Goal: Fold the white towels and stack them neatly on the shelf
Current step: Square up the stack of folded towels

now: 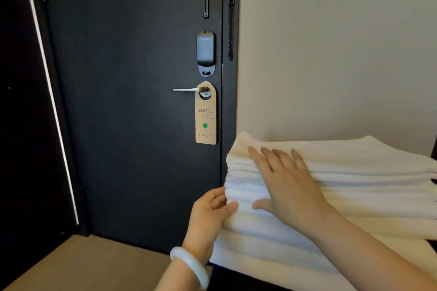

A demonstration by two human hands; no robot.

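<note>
A tall stack of folded white towels (369, 186) sits at the right against the pale wall, on a dark surface that is mostly hidden beneath it. My right hand (286, 184) lies flat on the stack's near side, fingers straight and spread toward the top left corner. My left hand (210, 215), with a pale bangle on the wrist, holds the stack's left edge partway down, thumb on the front and fingers curled behind the folds.
A dark door (132, 106) fills the left and middle, with a metal handle (186, 90), a cardboard door hanger (205, 116) and an electronic lock (205, 51). A chain (230, 28) hangs on the frame. Tan floor (78, 264) lies at lower left.
</note>
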